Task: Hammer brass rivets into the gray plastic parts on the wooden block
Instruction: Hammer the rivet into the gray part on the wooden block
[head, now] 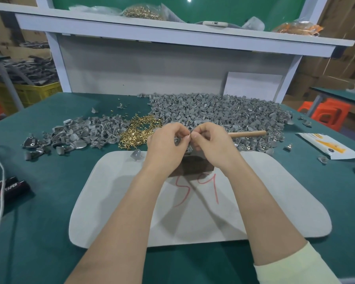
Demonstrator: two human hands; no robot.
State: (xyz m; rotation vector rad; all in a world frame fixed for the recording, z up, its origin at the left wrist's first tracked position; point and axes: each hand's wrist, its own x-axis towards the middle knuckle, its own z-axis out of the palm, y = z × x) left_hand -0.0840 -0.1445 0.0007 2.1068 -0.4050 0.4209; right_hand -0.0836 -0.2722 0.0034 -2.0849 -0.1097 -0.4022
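My left hand [166, 144] and my right hand [210, 142] meet fingertip to fingertip above the dark wooden block [194, 167], which they mostly hide. A small brass rivet [189, 136] is pinched in my left fingertips. My right fingers pinch a gray plastic part [191, 130], mostly hidden between the fingertips. More gray parts [188, 150] show under my hands on the block. A pile of loose brass rivets [138, 130] lies left of my hands. The hammer's wooden handle [247, 133] lies to the right on a big heap of gray plastic parts [223, 111].
The block stands on a white pad [285, 201] marked in red, on a green table [39, 201]. A smaller heap of gray parts [74, 136] lies left. A white-and-yellow packet [328, 144] lies right. Black objects and a white cord [2, 189] are at the left edge.
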